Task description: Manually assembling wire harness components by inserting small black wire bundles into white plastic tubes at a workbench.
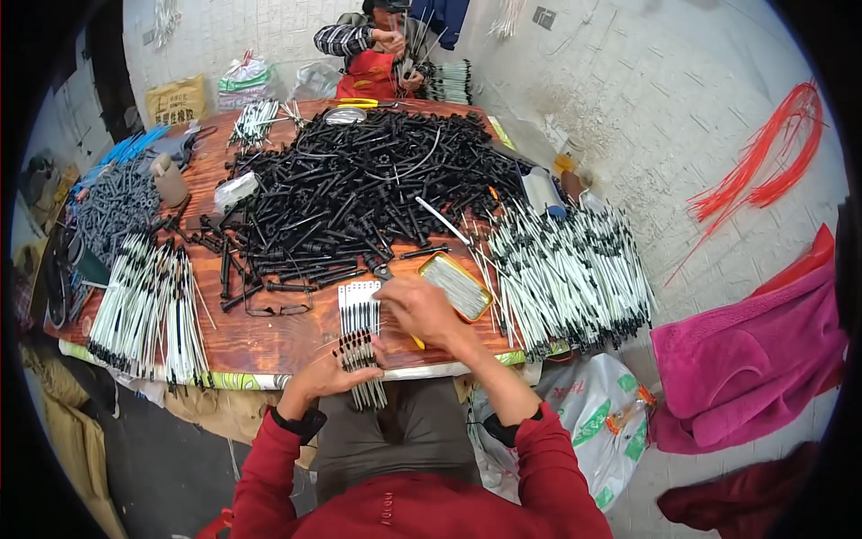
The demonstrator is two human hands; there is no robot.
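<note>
Near the table's front edge, my left hand (334, 373) is closed round a fanned row of thin white rods with black sleeves (356, 346). Their flat white ends (358, 291) point away from me, over the wooden tabletop. My right hand (420, 310) is bent just right of those ends, its fingertips pressed together beside the last one. What it pinches, if anything, is too small to make out. Under and beside the right hand lies a yellow-rimmed tin (460, 286) holding thin pale pieces. A dark-headed tool (382, 271) lies just beyond its fingertips.
Black plastic fittings (359, 184) are heaped across the middle. Bundles of white rods lie at right (570, 278) and left (148, 310). Grey plugs (115, 211) are piled far left. Glasses (278, 310) lie nearby. Another person (382, 49) works across the table (242, 350).
</note>
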